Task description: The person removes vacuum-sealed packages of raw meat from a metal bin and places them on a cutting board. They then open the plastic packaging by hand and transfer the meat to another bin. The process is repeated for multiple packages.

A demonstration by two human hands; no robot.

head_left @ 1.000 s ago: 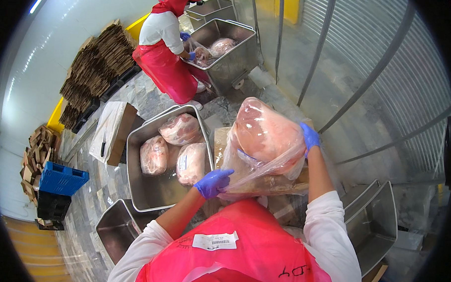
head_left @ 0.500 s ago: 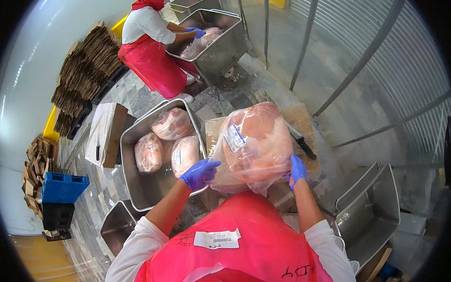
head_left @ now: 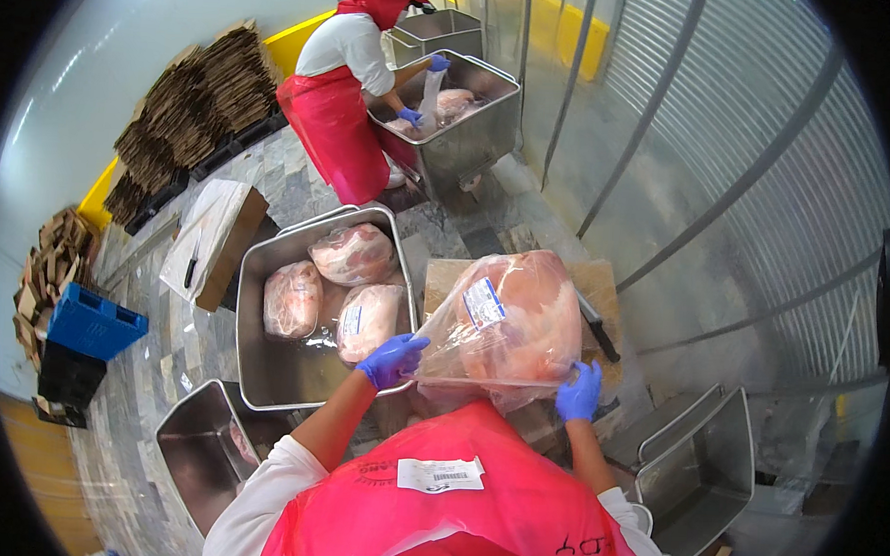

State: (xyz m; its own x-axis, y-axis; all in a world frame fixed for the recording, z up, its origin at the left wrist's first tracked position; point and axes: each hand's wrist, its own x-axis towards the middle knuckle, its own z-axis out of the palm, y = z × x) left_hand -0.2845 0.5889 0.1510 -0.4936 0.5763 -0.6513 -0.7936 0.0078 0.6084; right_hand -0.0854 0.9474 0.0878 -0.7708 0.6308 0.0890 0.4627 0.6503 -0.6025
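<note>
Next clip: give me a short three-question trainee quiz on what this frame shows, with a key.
1. True or false: both of the person's hands grip the bagged meat.
2. How many bagged pieces lie in the steel tub beside the left hand?
A. one
B. three
C. five
3. What lies on the wooden board just past the right hand?

Key
1. True: the blue-gloved hands hold the bag at its two lower corners, over the board.
2. B
3. A dark-handled knife, partly hidden by the bag.
</note>
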